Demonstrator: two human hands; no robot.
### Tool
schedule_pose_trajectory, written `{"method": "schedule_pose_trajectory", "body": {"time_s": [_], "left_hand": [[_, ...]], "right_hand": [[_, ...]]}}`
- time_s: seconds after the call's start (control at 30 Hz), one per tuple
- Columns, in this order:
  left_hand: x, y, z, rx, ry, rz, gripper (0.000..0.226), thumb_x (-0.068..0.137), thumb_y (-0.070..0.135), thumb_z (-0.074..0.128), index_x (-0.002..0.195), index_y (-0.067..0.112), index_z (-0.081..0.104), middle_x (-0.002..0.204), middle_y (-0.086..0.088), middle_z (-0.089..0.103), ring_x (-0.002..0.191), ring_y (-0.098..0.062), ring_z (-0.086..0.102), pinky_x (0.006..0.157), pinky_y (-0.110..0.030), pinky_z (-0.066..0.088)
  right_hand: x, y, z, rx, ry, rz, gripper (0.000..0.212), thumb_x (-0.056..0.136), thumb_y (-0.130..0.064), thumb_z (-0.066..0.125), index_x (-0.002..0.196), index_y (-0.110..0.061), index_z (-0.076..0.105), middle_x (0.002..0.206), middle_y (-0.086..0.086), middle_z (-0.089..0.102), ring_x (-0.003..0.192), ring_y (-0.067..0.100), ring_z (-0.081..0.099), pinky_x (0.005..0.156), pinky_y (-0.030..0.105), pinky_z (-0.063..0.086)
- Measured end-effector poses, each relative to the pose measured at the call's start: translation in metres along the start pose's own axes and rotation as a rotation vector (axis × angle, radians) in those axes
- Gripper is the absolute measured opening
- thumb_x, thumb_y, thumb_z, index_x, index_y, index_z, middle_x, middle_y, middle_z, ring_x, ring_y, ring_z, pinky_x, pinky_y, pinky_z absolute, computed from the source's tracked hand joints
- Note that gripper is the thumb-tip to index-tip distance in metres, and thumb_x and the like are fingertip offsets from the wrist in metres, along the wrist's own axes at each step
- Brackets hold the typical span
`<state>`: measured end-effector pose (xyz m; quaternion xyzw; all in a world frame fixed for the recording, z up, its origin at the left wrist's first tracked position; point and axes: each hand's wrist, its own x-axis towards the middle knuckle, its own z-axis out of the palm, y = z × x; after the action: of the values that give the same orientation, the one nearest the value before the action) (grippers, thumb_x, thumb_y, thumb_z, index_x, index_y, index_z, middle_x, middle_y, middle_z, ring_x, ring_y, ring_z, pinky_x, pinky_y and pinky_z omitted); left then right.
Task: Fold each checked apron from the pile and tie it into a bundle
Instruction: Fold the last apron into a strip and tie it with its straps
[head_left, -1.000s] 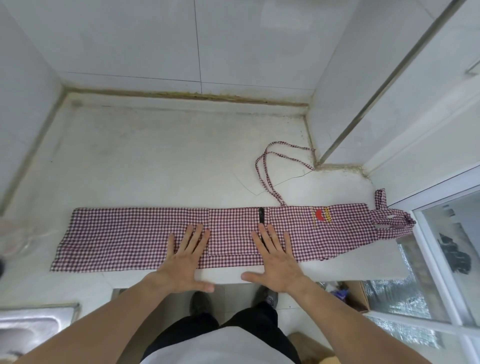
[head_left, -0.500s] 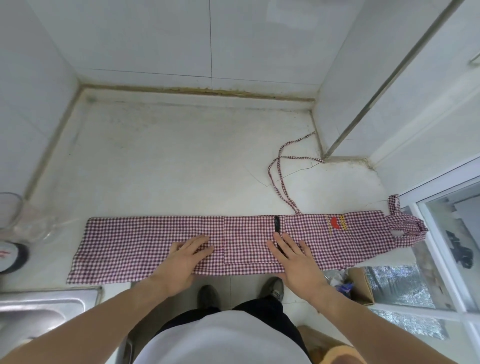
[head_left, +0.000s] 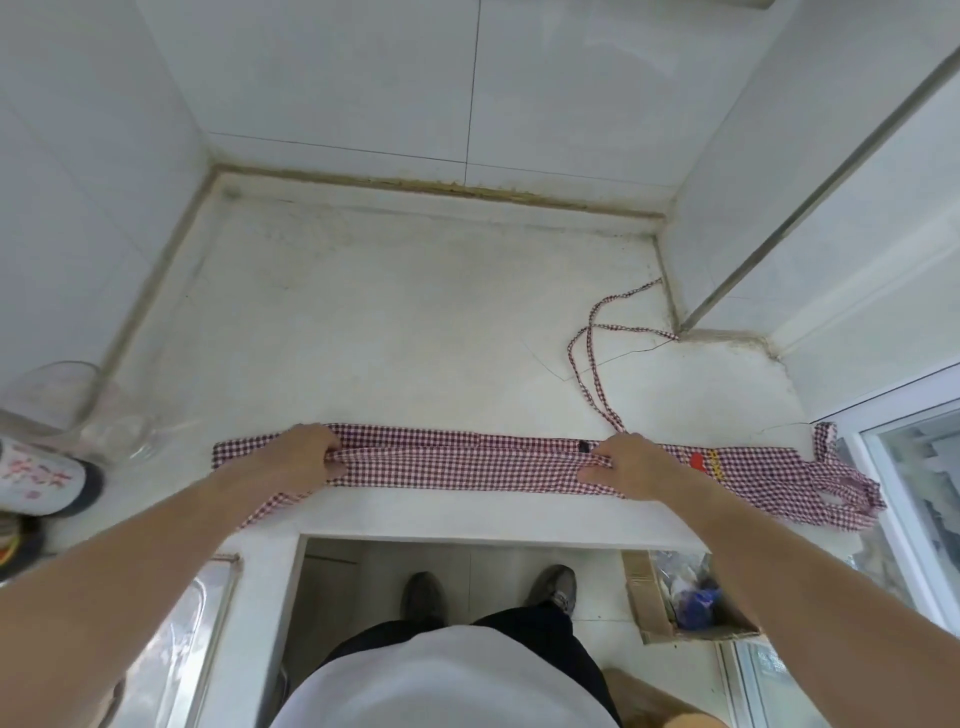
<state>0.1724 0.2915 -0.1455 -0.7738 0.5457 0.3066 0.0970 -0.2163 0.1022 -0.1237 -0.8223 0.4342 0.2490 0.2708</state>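
Here both the left hand (head_left: 298, 457) and right hand (head_left: 631, 465) grip the folded checked apron (head_left: 462, 462) lying along the bench (head_left: 389, 338).

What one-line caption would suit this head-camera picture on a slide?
Both hands, left hand and right hand, grip a checked apron folded into a narrow strip on a white counter.

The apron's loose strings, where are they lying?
The strings trail on the white counter toward the right rear corner, just behind the right hand.
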Motion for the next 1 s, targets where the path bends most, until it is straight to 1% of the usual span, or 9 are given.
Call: {"method": "schedule_pose_trajectory", "body": {"time_s": [0.07,0.13,0.3,0.4,0.5,0.6,0.73,0.87,1.0], "left_hand": [[0.002,-0.013,-0.01,0.015,-0.1,-0.039,0.031,0.098,0.036,0.058,0.12,0.014,0.065,0.112,-0.002,0.065,0.095,-0.014,0.06,0.078,-0.02,0.042],[0.002,-0.03,-0.017,-0.005,-0.177,-0.084,0.024,0.096,0.038,0.059,0.103,0.016,0.065,0.092,0.003,0.063,0.079,-0.01,0.058,0.064,-0.018,0.041],[0.0,-0.081,-0.023,0.007,-0.213,-0.207,0.04,0.095,0.047,0.059,0.097,0.008,0.068,0.094,-0.005,0.069,0.08,-0.018,0.063,0.075,-0.028,0.052],[-0.004,-0.099,-0.025,-0.112,-0.153,-0.308,0.045,0.089,0.056,0.063,0.076,0.013,0.063,0.077,-0.003,0.067,0.07,-0.017,0.063,0.059,-0.025,0.046],[-0.005,-0.108,-0.023,-0.381,-0.071,-0.432,0.044,0.08,0.048,0.078,0.081,0.004,0.068,0.075,-0.007,0.067,0.067,-0.018,0.064,0.052,-0.023,0.047],[-0.004,-0.111,-0.012,-0.578,0.021,-0.56,0.053,0.081,0.036,0.081,0.102,-0.01,0.064,0.091,-0.016,0.066,0.069,-0.02,0.059,0.069,-0.026,0.047],[0.003,-0.117,-0.003,-0.811,0.21,-0.693,0.069,0.087,0.032,0.075,0.127,-0.018,0.05,0.124,-0.027,0.06,0.11,-0.042,0.06,0.09,-0.042,0.052],[0.014,-0.107,-0.008,-0.612,0.293,-0.615,0.047,0.104,0.029,0.048,0.118,-0.015,0.058,0.122,-0.035,0.059,0.112,-0.047,0.057,0.098,-0.046,0.046],[0.019,-0.093,-0.023,-0.444,0.409,-0.501,0.03,0.107,0.025,0.035,0.108,-0.001,0.05,0.107,-0.033,0.061,0.103,-0.046,0.059,0.085,-0.045,0.043]], "right_hand": [[0.009,-0.001,-0.007,0.015,-0.04,0.052,0.034,0.092,-0.054,0.06,0.076,-0.025,0.056,0.075,-0.01,0.047,0.07,0.009,0.048,0.061,0.023,0.033],[0.015,-0.002,-0.015,0.017,-0.057,0.081,0.04,0.09,-0.055,0.063,0.068,-0.025,0.05,0.068,-0.009,0.044,0.061,0.005,0.042,0.056,0.02,0.03],[0.032,0.002,-0.019,0.026,-0.065,0.103,0.043,0.086,-0.056,0.068,0.072,-0.016,0.061,0.067,-0.002,0.058,0.06,0.011,0.055,0.057,0.023,0.037],[0.04,0.006,-0.018,0.016,-0.057,0.109,0.046,0.079,-0.063,0.069,0.081,-0.017,0.068,0.077,0.0,0.065,0.072,0.014,0.062,0.064,0.024,0.043],[0.042,0.008,-0.018,-0.02,-0.014,0.14,0.064,0.074,-0.067,0.072,0.109,-0.014,0.068,0.1,0.0,0.063,0.091,0.018,0.06,0.08,0.028,0.045],[0.04,0.009,-0.022,-0.019,-0.045,0.162,0.072,0.075,-0.075,0.063,0.113,-0.014,0.065,0.098,-0.004,0.058,0.091,0.017,0.057,0.081,0.028,0.042],[0.036,0.007,-0.027,0.032,-0.087,0.145,0.094,0.065,-0.088,0.027,0.084,-0.004,0.065,0.073,0.004,0.057,0.068,0.02,0.058,0.066,0.028,0.042],[0.037,0.017,-0.02,0.047,-0.038,0.127,0.075,0.09,-0.071,0.033,0.082,-0.003,0.062,0.081,0.013,0.065,0.076,0.025,0.063,0.068,0.03,0.044],[0.041,0.021,-0.014,0.048,-0.005,0.115,0.066,0.097,-0.06,0.035,0.088,-0.003,0.066,0.081,0.01,0.064,0.077,0.02,0.061,0.066,0.026,0.041]]}}
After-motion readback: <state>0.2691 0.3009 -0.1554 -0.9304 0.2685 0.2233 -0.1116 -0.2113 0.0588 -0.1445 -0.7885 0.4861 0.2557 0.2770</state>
